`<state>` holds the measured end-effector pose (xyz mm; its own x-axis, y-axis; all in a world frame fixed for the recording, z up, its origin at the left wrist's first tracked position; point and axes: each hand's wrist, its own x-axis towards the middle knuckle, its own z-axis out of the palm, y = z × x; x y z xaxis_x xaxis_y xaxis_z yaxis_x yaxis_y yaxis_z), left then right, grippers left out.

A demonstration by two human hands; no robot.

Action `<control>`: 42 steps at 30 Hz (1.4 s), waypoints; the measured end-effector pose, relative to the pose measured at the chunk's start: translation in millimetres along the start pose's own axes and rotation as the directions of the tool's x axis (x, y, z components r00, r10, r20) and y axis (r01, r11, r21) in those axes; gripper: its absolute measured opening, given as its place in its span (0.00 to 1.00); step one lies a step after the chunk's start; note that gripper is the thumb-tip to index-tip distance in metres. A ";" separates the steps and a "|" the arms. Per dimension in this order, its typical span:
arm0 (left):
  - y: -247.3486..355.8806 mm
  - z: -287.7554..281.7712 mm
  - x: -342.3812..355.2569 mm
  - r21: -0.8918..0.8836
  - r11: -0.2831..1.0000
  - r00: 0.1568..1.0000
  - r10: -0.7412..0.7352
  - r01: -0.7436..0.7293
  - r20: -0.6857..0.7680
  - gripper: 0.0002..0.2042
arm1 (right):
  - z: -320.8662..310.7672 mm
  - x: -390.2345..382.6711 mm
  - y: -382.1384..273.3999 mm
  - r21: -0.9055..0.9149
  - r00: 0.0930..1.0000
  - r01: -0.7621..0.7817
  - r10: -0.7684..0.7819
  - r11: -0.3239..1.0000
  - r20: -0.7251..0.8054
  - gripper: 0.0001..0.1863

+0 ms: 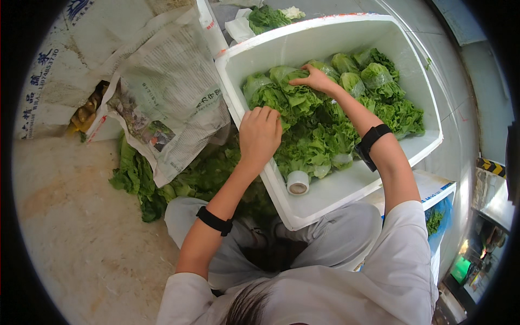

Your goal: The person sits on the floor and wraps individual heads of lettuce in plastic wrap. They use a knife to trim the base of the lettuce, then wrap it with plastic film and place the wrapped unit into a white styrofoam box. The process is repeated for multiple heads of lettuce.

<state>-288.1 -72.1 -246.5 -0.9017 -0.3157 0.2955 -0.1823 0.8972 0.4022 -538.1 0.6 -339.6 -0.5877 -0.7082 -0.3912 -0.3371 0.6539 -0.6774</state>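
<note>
1. Lettuce (319, 143) is piled in the white foam box (336, 197), mostly toward its far and left edges; some heads, e.g. one mid-pile (352, 85), sit in clear wrap, prob. to hold leaves tight.
2. Your R hand (317, 81) is over the pile nr the far edge, fingers spread, thumb apart, prob. for a wide grip on a soft head.
3. Your L hand (260, 135) is at the left edge, fingers curled down toward the leaves; tips hidden, so can't tell if they pinch anything.
4. Tape roll (298, 183) is in the near-left corner, just beside the lettuce, prob. for easy reach.
5. Box's near edge is by your knees (346, 230), prob. so both arms reach in.
6. Room: bare strip along the near edge, right of the roll; less along the right edge. Left side's tight: newspaper (179, 92) over loose leaves (135, 176) just outside. High walls, so lift wrists to clear.
</note>
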 end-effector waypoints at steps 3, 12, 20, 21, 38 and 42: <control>1.5 -2.5 1.7 -0.014 1.000 1.000 -0.004 0.004 -0.004 0.03 | -3.6 -0.2 -5.6 -0.056 0.998 0.037 -0.039 0.998 -0.039 0.50; 1.9 -1.1 1.5 -0.015 1.000 1.000 -0.018 0.018 -0.017 0.02 | 14.4 1.4 0.4 -0.434 0.980 0.197 -0.181 0.879 0.078 0.43; 0.2 -0.5 1.4 -0.067 0.998 0.997 -0.023 0.017 -0.077 0.02 | -3.5 11.3 8.4 -0.234 0.988 0.103 -0.128 0.967 -0.092 0.47; 0.2 -0.7 1.6 -0.067 0.998 0.997 -0.025 0.020 -0.077 0.02 | -9.7 8.5 6.2 -0.254 0.992 0.046 -0.074 0.966 -0.103 0.47; 3.7 -3.3 -4.8 0.016 0.999 0.999 0.045 -0.045 0.022 0.05 | -135.3 -321.2 -158.2 -0.034 0.987 -0.042 0.036 0.999 -0.158 0.17; 48.5 4.0 -36.0 -0.089 0.979 0.964 0.198 -0.184 0.178 0.07 | -161.0 -458.1 -199.3 0.174 0.826 0.286 -0.150 0.942 -0.544 0.18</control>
<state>-266.0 -16.0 -241.1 -0.9749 -0.0722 0.2104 0.0226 0.9089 0.4164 -320.2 237.6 74.8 -0.8349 -0.5377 0.1173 -0.3573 0.3676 -0.8586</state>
